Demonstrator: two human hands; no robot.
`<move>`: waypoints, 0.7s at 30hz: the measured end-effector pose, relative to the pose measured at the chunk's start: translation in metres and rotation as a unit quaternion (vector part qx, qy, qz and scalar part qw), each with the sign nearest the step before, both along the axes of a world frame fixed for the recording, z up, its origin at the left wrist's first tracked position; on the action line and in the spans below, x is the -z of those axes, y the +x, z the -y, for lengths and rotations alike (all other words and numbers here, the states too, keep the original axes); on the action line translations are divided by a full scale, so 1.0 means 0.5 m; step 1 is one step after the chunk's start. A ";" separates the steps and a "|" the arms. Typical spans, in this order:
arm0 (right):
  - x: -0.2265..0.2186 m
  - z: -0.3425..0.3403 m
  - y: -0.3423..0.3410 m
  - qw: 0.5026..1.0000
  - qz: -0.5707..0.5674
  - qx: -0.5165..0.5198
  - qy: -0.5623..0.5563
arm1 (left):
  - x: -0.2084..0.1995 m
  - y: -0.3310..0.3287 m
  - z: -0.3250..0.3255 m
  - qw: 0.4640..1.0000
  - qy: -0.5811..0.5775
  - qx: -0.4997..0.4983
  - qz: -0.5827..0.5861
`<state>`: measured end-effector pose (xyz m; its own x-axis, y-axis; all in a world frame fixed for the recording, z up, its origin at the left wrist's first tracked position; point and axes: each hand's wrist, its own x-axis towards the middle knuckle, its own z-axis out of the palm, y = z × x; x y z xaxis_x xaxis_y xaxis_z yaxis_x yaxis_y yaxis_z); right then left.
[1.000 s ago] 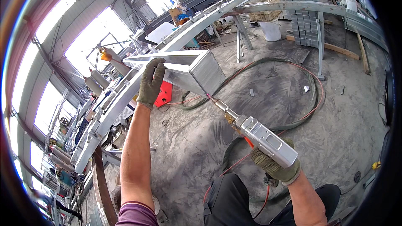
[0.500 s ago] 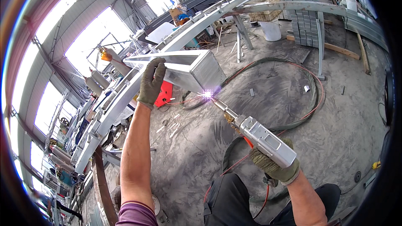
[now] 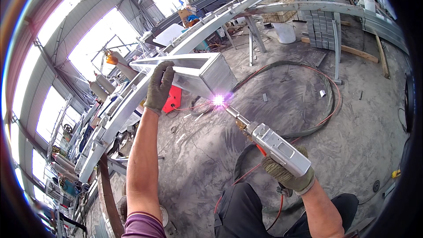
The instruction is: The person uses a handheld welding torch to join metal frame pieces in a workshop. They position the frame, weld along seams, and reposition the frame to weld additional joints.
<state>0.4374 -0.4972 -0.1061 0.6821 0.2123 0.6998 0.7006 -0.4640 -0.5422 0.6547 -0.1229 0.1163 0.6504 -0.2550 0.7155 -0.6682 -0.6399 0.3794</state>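
A green-gloved hand, my left hand (image 3: 159, 89), has its fingers hooked over the near edge of a silver metal box-shaped frame (image 3: 219, 77) resting on a long beam. My right hand (image 3: 288, 177), gloved too, is wrapped round the grip of a silver welding gun (image 3: 278, 148), partly hidden beneath its body. The gun points up and left. At its nozzle tip a bright violet-white glow (image 3: 218, 100) burns against the bottom corner of the frame, and the glare hides the contact point there.
Long steel beams (image 3: 128, 110) on legs run from lower left to far right. A dark hose (image 3: 328, 110) with a red cable loops over the concrete floor. A red plate (image 3: 173, 99) sits below the frame. Stacked metal tubes (image 3: 320, 31) and a white bucket (image 3: 284, 32) stand behind.
At the nozzle the glow has become slightly larger and pinker, and bright streaks on the floor have shifted. Both hands, the gun and the frame stay almost in place.
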 end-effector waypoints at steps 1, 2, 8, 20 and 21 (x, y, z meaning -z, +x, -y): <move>0.002 0.000 0.000 1.000 0.003 0.001 -0.006 | 0.000 0.000 -0.003 1.000 0.004 -0.002 0.000; 0.003 0.001 -0.001 1.000 0.006 0.004 -0.014 | 0.001 0.003 -0.004 1.000 0.001 0.000 0.001; -0.008 0.003 -0.004 0.998 0.044 0.029 -0.040 | -0.002 -0.003 0.002 1.000 0.007 0.000 0.001; 0.034 0.003 -0.006 0.949 -0.250 -0.132 0.140 | 0.002 0.001 0.000 1.000 -0.012 0.011 -0.004; 0.046 -0.001 -0.001 0.954 -0.222 -0.139 0.146 | 0.001 0.001 0.002 1.000 -0.005 0.008 -0.001</move>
<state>0.4367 -0.4965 -0.1293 0.8712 0.2676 0.4117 0.4453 -0.0774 -0.8920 0.6553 -0.1236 0.1157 0.6473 -0.2589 0.7169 -0.6781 -0.6252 0.3864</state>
